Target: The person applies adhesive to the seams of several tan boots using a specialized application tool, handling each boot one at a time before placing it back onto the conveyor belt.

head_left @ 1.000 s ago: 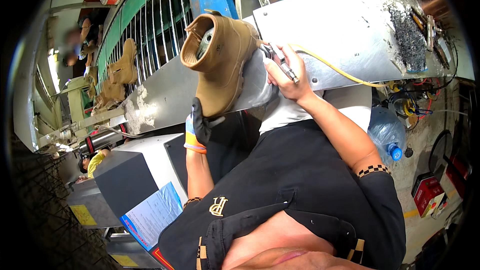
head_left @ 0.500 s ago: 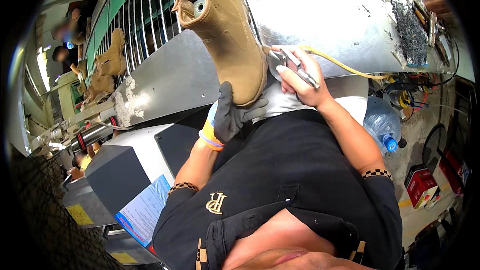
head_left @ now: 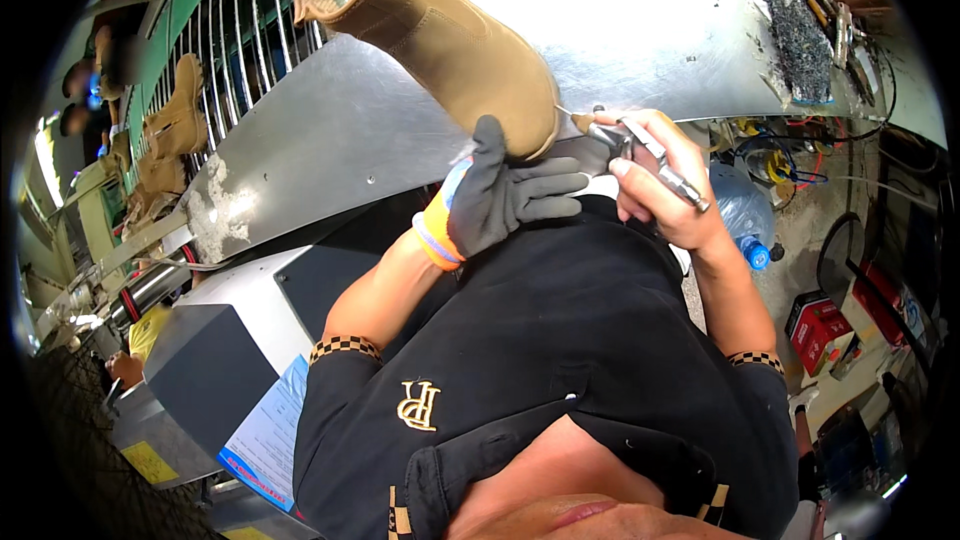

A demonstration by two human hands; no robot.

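Note:
A tan ankle boot (head_left: 465, 55) is tilted over the metal bench, its opening at the upper left and its toe toward me. Inside the opening a pale form with a round metal socket shows. My left hand (head_left: 500, 190), in a dark grey glove with an orange cuff, steadies the toe: the thumb presses the upper, and the fingers stretch out beneath the sole edge. Bare fingers of my right hand (head_left: 665, 180) close round a small metal trigger gun (head_left: 625, 140). Its thin tip points at the sole edge beside the toe; whether they touch I cannot tell.
A metal bench (head_left: 650, 60) curves across the top, with a dark bristly patch (head_left: 795, 40) and hand tools at its right end. More tan boots (head_left: 180, 110) stand by the rack bars at left. A water bottle (head_left: 742, 215) and cables lie right. People are at work far left.
The boot has tilted further left and its toe has swung right. My left fingers have stretched out below it. My right hand has moved right and down with the gun.

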